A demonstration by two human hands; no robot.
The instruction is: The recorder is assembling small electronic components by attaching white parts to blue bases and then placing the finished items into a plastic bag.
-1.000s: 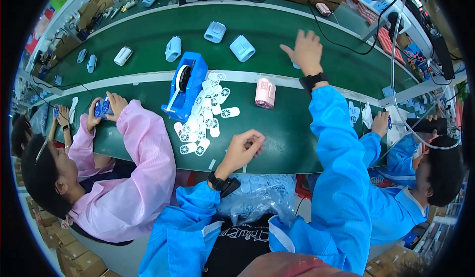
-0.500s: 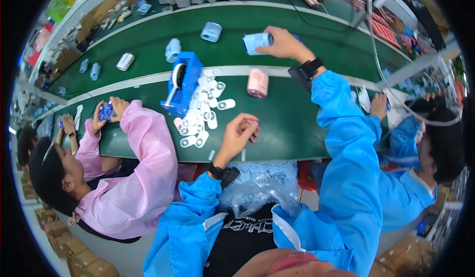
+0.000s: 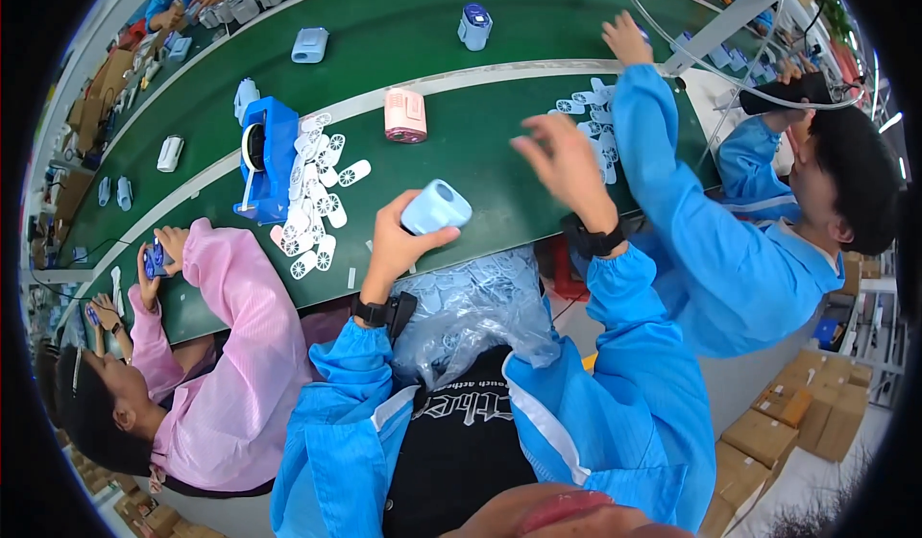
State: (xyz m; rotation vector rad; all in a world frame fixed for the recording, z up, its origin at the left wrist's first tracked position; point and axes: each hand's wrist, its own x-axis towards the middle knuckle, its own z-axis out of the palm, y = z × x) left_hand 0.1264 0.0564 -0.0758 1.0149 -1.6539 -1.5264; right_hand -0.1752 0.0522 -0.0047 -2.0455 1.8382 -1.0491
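My left hand point(image 3: 389, 243) grips a light-blue plastic device housing point(image 3: 437, 208), its oval opening facing up, above the near edge of the green bench. My right hand point(image 3: 569, 165) hovers to the right with fingers apart and nothing in it, slightly blurred. Beyond the held housing, a pink housing point(image 3: 405, 115) rests beside the pale divider strip. Left of my hands lies a heap of white flat covers with round grilles point(image 3: 309, 190), next to a blue tape dispenser point(image 3: 272, 158).
More white covers point(image 3: 600, 130) lie right of my right hand. Light-blue housings point(image 3: 309, 45) point(image 3: 474, 27) sit on the far belt. A plastic bag of light-blue parts point(image 3: 471, 298) is at my lap. Co-workers in pink point(image 3: 245, 317) and blue point(image 3: 701, 240) work either side.
The light-blue housing has passed from my right hand over the far belt to my left hand. My right hand has drawn back, released. The view has turned rightward.
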